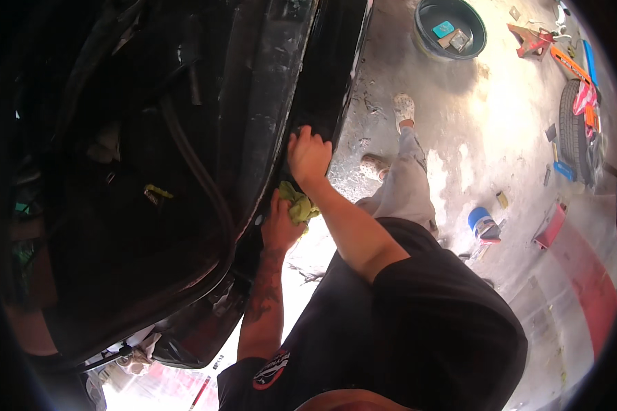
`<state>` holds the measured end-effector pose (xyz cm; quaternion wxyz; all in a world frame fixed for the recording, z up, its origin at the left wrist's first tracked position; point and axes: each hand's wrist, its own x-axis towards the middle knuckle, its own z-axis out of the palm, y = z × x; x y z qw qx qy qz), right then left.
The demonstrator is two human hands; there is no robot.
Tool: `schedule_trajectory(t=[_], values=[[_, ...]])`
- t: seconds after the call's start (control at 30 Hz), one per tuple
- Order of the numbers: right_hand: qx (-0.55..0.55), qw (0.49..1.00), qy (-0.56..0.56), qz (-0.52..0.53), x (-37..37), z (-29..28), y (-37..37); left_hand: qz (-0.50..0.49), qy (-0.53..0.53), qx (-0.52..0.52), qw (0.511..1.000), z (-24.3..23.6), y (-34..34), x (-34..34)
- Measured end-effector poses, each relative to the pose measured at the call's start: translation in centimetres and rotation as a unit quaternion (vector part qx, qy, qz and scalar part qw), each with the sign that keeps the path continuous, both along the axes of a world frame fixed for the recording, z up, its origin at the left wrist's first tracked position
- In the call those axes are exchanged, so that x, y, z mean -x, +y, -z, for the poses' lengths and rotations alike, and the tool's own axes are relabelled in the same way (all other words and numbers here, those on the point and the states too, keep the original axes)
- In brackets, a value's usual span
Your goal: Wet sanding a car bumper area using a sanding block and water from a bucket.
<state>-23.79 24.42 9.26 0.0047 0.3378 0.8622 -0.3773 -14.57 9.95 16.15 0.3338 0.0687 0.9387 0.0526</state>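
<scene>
My left hand (280, 227) is closed around a crumpled yellow-green cloth (299, 204) at the side of a black car body. Just beyond it, my right hand (310, 156) presses on the glossy black sill (326, 75) with its fingers curled down. Whatever may lie under those fingers is hidden. The sill runs along the outer edge of the open, dark car interior (137, 226).
A dark round tub (452, 53) with a blue-green piece and other small pieces inside stands on the concrete floor. Farther right are a red jack stand (532, 42), a tyre (570, 127), a blue-and-white can (484, 225) and a red panel (589, 288).
</scene>
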Motion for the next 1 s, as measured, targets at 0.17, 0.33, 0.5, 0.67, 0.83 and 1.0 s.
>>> schedule_trajectory(t=[0.17, 0.33, 0.5, 0.67, 0.83, 1.0], values=[[-0.129, 0.976, 0.13, 0.119, 3.8, 1.1, 1.9, 0.002, -0.007, -0.005, 1.0, -0.5, -0.2, -0.1], [-0.222, 0.945, 0.168, 0.172, 9.5, 2.1, 8.4, 0.045, 0.009, -0.028, 0.999, 0.5, -1.2, -0.1], [-0.128, 0.978, 0.134, 0.09, 2.3, 2.2, 1.3, 0.044, 0.004, -0.012, 0.999, -0.8, -0.4, 1.2], [-0.207, 0.956, 0.152, 0.141, 10.9, 2.4, 9.1, 0.106, 0.044, -0.035, 0.993, 0.1, 1.1, 4.3], [-0.126, 0.981, 0.113, 0.093, 21.7, -0.2, 25.4, 0.112, 0.019, -0.073, 0.991, -0.8, 6.6, 7.5], [0.191, 0.939, 0.285, -0.032, 19.1, -2.8, 29.1, 0.132, 0.043, -0.079, 0.987, -1.3, 12.6, 13.0]])
